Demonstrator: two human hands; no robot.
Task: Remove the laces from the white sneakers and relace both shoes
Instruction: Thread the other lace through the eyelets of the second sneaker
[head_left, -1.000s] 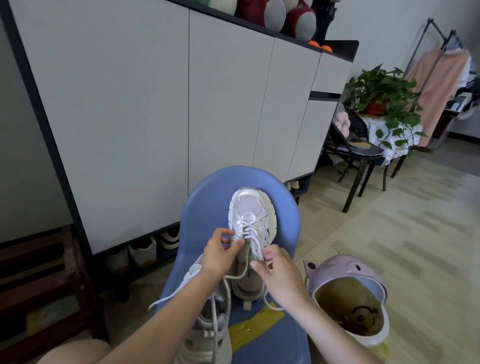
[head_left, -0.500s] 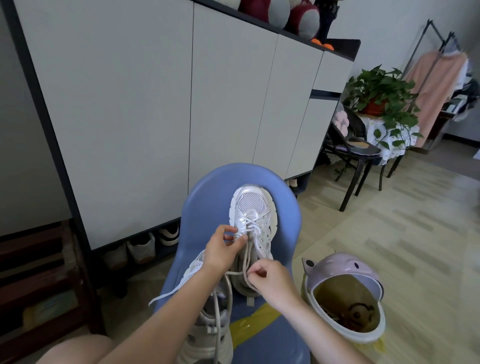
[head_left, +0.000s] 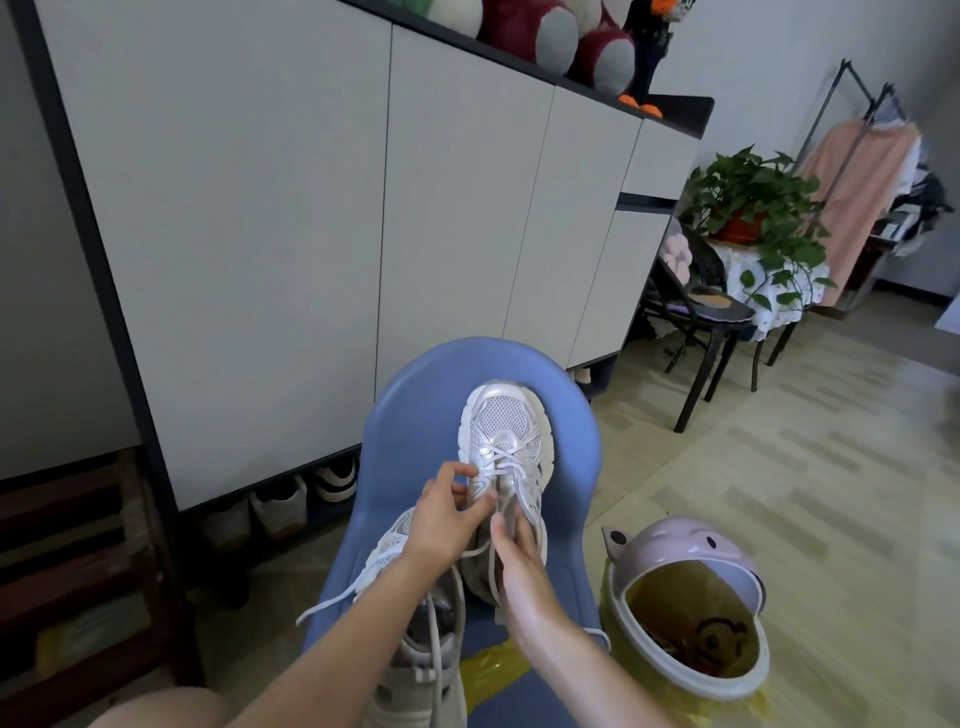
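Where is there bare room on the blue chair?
Bare blue chair around the far sneaker's toe, toward the curved rim. Crowded nearer the person: left hand, right hand, near sneaker, loose laces.

no writing, brand, number or sign can be read anywhere here. the nearest thing to a mark is a dark smiley-like drawing inside the pink bin (head_left: 691, 618), near right on the floor, and it holds no letters. the white sneaker (head_left: 506, 457) on the blue chair (head_left: 415, 415) shows no legible logo.
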